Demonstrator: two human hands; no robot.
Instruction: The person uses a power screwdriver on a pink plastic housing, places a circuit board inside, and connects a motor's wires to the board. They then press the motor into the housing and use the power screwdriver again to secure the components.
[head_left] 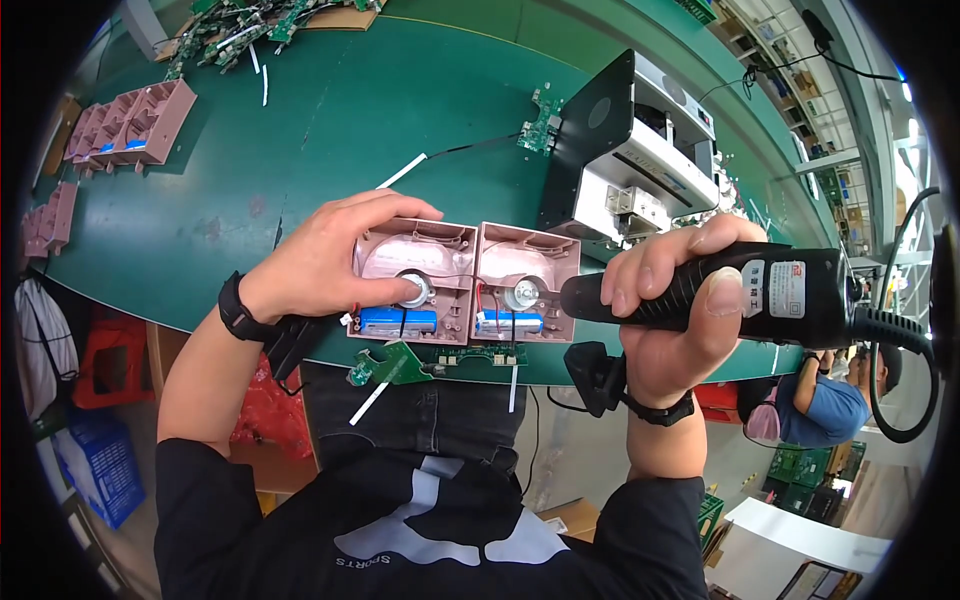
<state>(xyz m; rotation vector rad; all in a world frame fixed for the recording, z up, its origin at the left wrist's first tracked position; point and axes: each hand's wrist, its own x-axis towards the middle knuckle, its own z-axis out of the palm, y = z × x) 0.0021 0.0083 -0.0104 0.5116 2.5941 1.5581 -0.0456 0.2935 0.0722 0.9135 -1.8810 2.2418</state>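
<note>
My left hand (325, 255) spans an open pink plastic box (456, 312), fingers parted, thumb on its round silver disc (421, 299) beside a blue cylindrical battery (420, 321). Right of that box, its pink twin (567, 262) holds another disc (521, 293) and battery (525, 325). Farther right, my right hand (665, 350), nearer that disc, clasps a black cylindrical tool (682, 290), long axis pointing left at it.

Desk (400, 110) was brightly lit; lamps (913, 129) right of it glared; soft shadows lay on it; fisheye bowed its edges.

Lettering (365, 562) on shirt (290, 525), labels (787, 289) on tool (826, 290)
</note>
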